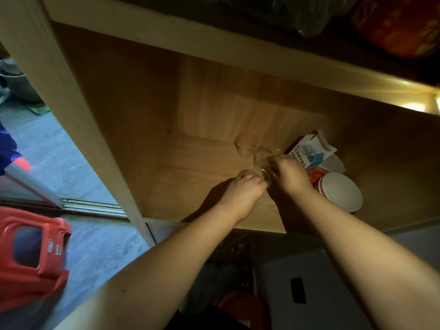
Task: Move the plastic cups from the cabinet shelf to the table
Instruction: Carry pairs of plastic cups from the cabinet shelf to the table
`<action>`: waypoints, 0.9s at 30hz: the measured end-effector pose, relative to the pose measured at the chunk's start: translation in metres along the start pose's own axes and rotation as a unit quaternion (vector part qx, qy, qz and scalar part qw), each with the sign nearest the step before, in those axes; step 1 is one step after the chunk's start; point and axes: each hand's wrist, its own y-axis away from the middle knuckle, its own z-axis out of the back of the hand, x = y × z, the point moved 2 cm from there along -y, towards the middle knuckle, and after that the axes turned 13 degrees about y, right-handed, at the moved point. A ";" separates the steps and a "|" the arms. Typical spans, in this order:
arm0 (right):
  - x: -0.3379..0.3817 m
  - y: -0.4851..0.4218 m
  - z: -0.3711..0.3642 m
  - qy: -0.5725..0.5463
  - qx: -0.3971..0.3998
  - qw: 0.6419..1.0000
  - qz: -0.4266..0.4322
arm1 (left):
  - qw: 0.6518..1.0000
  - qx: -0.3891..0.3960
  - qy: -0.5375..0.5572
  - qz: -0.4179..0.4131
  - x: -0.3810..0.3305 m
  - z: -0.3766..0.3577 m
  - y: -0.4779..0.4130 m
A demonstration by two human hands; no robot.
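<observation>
Both my hands reach into a wooden cabinet shelf [190, 167]. Clear plastic cups [262, 163] lie between them as a stack on its side, hard to make out in the dim light. My left hand [242, 191] is closed on the stack's near end. My right hand [289, 173] grips the stack from the right. One more clear cup [245, 144] stands just behind the hands, apart from them. How many cups the stack holds cannot be made out.
On the shelf's right side sit a white bowl [340, 191], a red packet [315, 177] and a blue-white box [307, 151]. A red plastic stool [31, 253] stands on the floor at the left. Bags fill the shelf above [392, 27].
</observation>
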 end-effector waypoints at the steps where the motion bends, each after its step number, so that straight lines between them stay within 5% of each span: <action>1: -0.002 0.001 -0.001 0.002 -0.002 1.000 -0.007 | 1.000 0.000 0.001 0.000 0.000 0.000 -0.001; 17: -0.004 0.039 0.003 0.046 -0.041 0.997 0.041 | 0.998 -0.046 -0.002 0.035 0.009 0.030 0.024; 27: 0.043 0.084 0.058 -0.019 -0.147 0.983 0.106 | 0.983 -0.171 0.013 0.072 -0.019 0.088 0.070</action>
